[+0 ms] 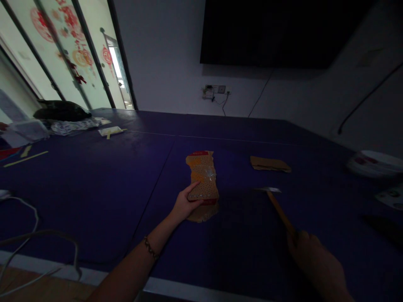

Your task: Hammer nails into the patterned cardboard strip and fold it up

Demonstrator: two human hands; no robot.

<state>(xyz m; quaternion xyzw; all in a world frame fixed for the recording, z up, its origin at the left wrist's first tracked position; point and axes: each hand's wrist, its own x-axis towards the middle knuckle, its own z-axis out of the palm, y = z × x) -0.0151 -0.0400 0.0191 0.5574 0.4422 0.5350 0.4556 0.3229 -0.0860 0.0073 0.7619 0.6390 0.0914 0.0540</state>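
A torn, printed piece of cardboard (pixel 203 172) lies on the dark blue tabletop (pixel 245 235) in front of me. My left hand (pixel 185 204) holds it at its lower left edge, thumb and a finger spread over the printed face; the other fingertips are hidden. In my right hand (pixel 310 251) is a hammer (pixel 280 212), gripped near the end of its wooden handle. Its metal head hovers or rests to the right of the cardboard; I cannot tell which. Beyond the hammer head lies a small stack of folded brown cardboard (pixel 270 164).
Bowls (pixel 374 163) stand at the right edge. Far left are a black bag (pixel 63 110), a clear plastic box (pixel 30 131) and a small white tray (pixel 111 131). White cables (pixel 34 212) loop at the near left. A wall-mounted screen (pixel 267 33) hangs behind the table.
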